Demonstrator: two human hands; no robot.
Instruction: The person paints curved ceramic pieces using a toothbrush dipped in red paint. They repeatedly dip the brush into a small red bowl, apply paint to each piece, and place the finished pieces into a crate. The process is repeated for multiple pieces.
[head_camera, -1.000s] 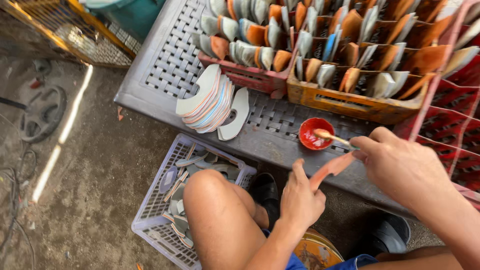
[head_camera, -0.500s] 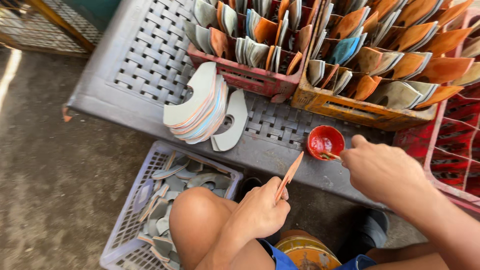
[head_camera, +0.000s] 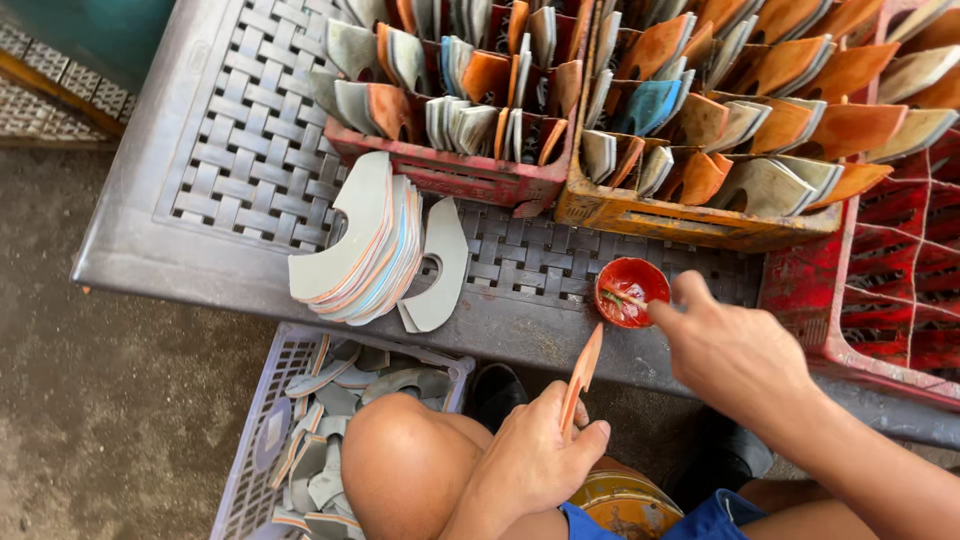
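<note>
While the left hand (head_camera: 535, 455) is gripping a thin, orange, curved sheet piece (head_camera: 581, 378) upright over the knee, the right hand (head_camera: 735, 350) is pinching a small brush (head_camera: 622, 296) that is dipping into the small, round, red bowl (head_camera: 631, 291). Left of that bowl, a stack of curved grey pieces (head_camera: 365, 245) is lying on the grey woven-pattern plastic table (head_camera: 200, 180). Behind the bowl, two crates, one red (head_camera: 450, 175) and one orange (head_camera: 680, 220), are holding upright pieces. Below the table, a lilac basket (head_camera: 270, 420) is holding loose grey pieces on concrete floor (head_camera: 110, 400).

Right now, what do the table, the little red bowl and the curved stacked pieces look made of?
Table: moulded grey plastic, matte, with a woven-pattern top. Red bowl: likely plastic, glossy and wet inside. Stacked pieces: thin, stiff sheet, maybe board or foam, matte grey with coloured layered edges.
</note>
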